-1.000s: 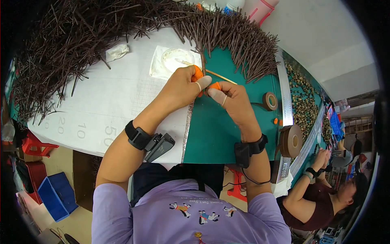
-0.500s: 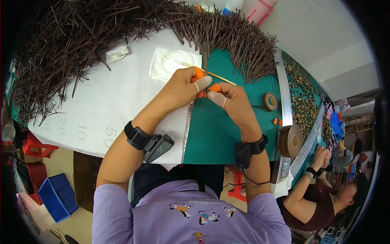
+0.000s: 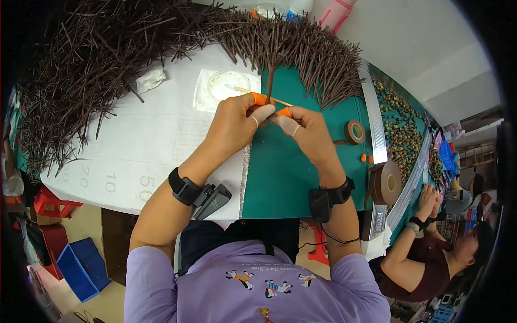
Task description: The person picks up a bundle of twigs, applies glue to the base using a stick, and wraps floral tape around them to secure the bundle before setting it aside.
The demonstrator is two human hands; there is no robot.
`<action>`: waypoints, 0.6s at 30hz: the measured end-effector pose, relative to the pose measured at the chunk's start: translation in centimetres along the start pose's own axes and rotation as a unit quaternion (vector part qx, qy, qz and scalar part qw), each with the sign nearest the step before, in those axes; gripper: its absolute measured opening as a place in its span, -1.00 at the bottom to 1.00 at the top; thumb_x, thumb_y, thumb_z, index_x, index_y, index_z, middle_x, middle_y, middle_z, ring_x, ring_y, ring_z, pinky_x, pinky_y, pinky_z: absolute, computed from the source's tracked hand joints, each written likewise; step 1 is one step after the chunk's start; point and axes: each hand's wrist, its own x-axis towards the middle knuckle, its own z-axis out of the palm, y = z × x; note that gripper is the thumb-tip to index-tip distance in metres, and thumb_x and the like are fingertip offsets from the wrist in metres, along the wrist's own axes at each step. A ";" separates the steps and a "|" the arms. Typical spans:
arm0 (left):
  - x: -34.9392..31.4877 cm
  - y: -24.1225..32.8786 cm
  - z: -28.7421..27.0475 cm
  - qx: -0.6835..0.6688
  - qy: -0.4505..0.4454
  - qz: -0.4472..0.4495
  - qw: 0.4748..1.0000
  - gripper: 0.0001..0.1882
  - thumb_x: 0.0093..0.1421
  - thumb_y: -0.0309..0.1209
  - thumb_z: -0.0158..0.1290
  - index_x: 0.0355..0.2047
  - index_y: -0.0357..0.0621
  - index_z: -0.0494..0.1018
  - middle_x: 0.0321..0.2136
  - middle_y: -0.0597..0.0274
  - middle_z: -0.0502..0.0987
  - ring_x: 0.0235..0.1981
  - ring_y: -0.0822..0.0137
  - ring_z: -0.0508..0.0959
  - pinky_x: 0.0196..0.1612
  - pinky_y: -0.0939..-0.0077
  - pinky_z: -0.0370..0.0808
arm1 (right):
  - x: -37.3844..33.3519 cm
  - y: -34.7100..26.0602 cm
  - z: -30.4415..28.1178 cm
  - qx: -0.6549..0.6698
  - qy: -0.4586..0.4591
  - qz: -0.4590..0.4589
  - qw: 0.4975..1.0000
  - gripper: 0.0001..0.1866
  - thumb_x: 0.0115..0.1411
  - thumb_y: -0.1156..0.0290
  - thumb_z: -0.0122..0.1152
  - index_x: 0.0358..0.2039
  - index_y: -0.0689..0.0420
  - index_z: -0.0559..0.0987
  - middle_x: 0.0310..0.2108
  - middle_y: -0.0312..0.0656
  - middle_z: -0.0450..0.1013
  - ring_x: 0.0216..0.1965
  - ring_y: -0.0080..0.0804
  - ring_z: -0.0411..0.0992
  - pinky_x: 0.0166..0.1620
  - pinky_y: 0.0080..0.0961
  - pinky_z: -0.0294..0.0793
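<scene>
My left hand (image 3: 235, 123) pinches the lower stem of a brown branched twig (image 3: 270, 81) that stands away from me, its forked top merging with the twigs behind. Close against it, my right hand (image 3: 309, 134) is closed at the stem's bottom end, fingertips meeting the left ones. Orange and whitish finger cots cover thumbs and fingers of both hands. What lies right between the fingertips is hidden. Beyond my left hand, a thin wooden stick (image 3: 245, 89) with a white-smeared tip rests across a shallow white dish (image 3: 214, 81) on a white sheet.
Heaps of brown twigs (image 3: 91, 64) line the table's far side and left. A small brown tape roll (image 3: 354, 132) and a larger one (image 3: 386, 183) are at right, near orange finger cots (image 3: 363, 158). Past a metal edge (image 3: 378, 134) lie many small brownish pieces (image 3: 398, 124); a co-worker (image 3: 414, 264) sits there.
The view has shifted slightly. My hands have drawn closer together at the stem's lower end, the right one moving up a little. The twig is still held.
</scene>
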 end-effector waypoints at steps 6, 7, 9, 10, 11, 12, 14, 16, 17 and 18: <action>-0.4 0.5 0.3 0.190 -0.002 0.113 0.975 -0.83 0.05 -0.47 0.02 -0.38 -0.35 0.40 -0.58 0.07 0.49 -0.58 0.30 0.48 -0.51 0.54 0.39 | -0.1 -0.5 0.1 -0.081 -0.018 0.023 0.996 -0.83 0.08 0.43 0.03 -0.48 0.30 0.47 -0.58 -0.41 0.30 -0.53 -0.76 0.17 -0.51 -0.77 0.14; -0.5 0.4 0.3 0.220 -0.006 0.134 0.966 -0.83 0.05 -0.48 0.02 -0.37 -0.34 0.39 -0.55 0.08 0.49 -0.54 0.31 0.49 -0.48 0.55 0.40 | 0.0 0.0 0.2 -0.077 -0.019 0.004 0.997 -0.82 0.09 0.42 0.01 -0.48 0.29 0.46 -0.59 -0.41 0.29 -0.55 -0.77 0.15 -0.53 -0.77 0.13; -0.5 0.3 0.5 0.241 -0.002 0.184 0.953 -0.83 0.03 -0.48 0.02 -0.37 -0.32 0.38 -0.56 0.06 0.46 -0.53 0.24 0.47 -0.48 0.48 0.39 | 0.3 0.7 0.4 -0.069 -0.021 -0.037 0.997 -0.82 0.10 0.41 -0.03 -0.48 0.28 0.45 -0.62 -0.42 0.26 -0.58 -0.78 0.13 -0.55 -0.77 0.10; -0.5 0.3 0.6 0.261 0.005 0.233 0.937 -0.83 0.01 -0.48 0.03 -0.37 -0.30 0.37 -0.57 0.04 0.44 -0.52 0.17 0.45 -0.48 0.42 0.39 | 0.3 0.8 0.5 -0.069 -0.022 -0.038 0.997 -0.82 0.10 0.41 -0.03 -0.48 0.28 0.45 -0.62 -0.42 0.26 -0.58 -0.78 0.13 -0.55 -0.77 0.10; -0.6 0.2 0.7 0.281 0.013 0.282 0.917 -0.83 0.00 -0.48 0.03 -0.38 -0.28 0.37 -0.57 0.02 0.41 -0.51 0.09 0.43 -0.48 0.35 0.38 | 0.3 0.9 0.5 0.009 -0.033 -0.022 0.999 -0.83 0.09 0.41 -0.03 -0.49 0.26 0.44 -0.65 -0.41 0.23 -0.61 -0.76 0.11 -0.58 -0.75 0.08; -0.6 0.2 0.8 0.282 0.014 0.282 0.917 -0.83 0.00 -0.48 0.03 -0.38 -0.28 0.37 -0.57 0.02 0.41 -0.51 0.09 0.43 -0.48 0.35 0.38 | 0.4 0.9 0.5 0.088 -0.044 -0.006 0.995 -0.85 0.08 0.42 -0.04 -0.50 0.24 0.43 -0.68 -0.41 0.20 -0.65 -0.74 0.09 -0.61 -0.73 0.05; -0.9 0.2 1.4 0.302 0.049 0.318 0.897 -0.81 -0.01 -0.50 0.02 -0.35 -0.27 0.36 -0.58 0.04 0.40 -0.51 0.12 0.42 -0.47 0.36 0.39 | 0.4 0.8 0.4 0.166 -0.057 0.009 0.984 -0.86 0.08 0.42 -0.04 -0.51 0.21 0.41 -0.71 -0.41 0.17 -0.68 -0.72 0.07 -0.64 -0.72 0.03; -0.9 0.2 1.7 0.311 0.064 0.338 0.886 -0.79 -0.02 -0.50 0.02 -0.33 -0.27 0.36 -0.58 0.06 0.40 -0.51 0.14 0.41 -0.47 0.37 0.39 | 0.2 0.4 -0.1 0.271 -0.067 0.065 0.958 -0.88 0.09 0.42 -0.05 -0.49 0.18 0.41 -0.70 -0.40 0.18 -0.71 -0.71 0.06 -0.67 -0.73 0.01; -0.9 0.2 1.8 0.309 0.076 0.358 0.878 -0.80 -0.04 -0.53 0.04 -0.35 -0.26 0.37 -0.59 0.07 0.39 -0.54 0.13 0.41 -0.49 0.38 0.38 | 0.1 0.2 -0.2 0.322 -0.072 0.092 0.939 -0.89 0.09 0.42 -0.06 -0.48 0.17 0.40 -0.69 -0.40 0.18 -0.72 -0.70 0.06 -0.68 -0.73 0.00; -0.8 0.2 1.9 0.307 0.087 0.379 0.869 -0.80 -0.06 -0.55 0.05 -0.36 -0.25 0.38 -0.61 0.08 0.38 -0.57 0.13 0.41 -0.52 0.39 0.38 | 0.2 0.6 -0.2 0.323 -0.071 0.091 0.939 -0.89 0.09 0.42 -0.06 -0.48 0.17 0.40 -0.69 -0.40 0.18 -0.72 -0.70 0.06 -0.68 -0.73 0.00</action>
